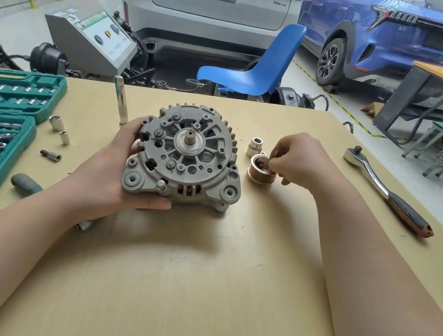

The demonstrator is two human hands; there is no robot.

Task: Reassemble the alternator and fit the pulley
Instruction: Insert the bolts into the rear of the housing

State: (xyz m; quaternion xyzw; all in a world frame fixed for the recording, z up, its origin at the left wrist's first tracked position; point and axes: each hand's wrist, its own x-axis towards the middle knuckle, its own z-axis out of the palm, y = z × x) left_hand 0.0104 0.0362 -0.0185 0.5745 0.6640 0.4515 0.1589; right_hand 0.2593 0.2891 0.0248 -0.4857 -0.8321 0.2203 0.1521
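Head view: the alternator is being steadied at table centre, shaft end up, by the left hand curled round its nine-o'clock flank. At three o'clock, just beside it, small fasteners are being pinched from the cup of the pulley by the right hand. Judged best, one piece should be lifted cleanly while the housing is being kept level.

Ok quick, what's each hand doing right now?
Left hand: holding the alternator.
Right hand: pinching something small over the pulley; can't tell what.
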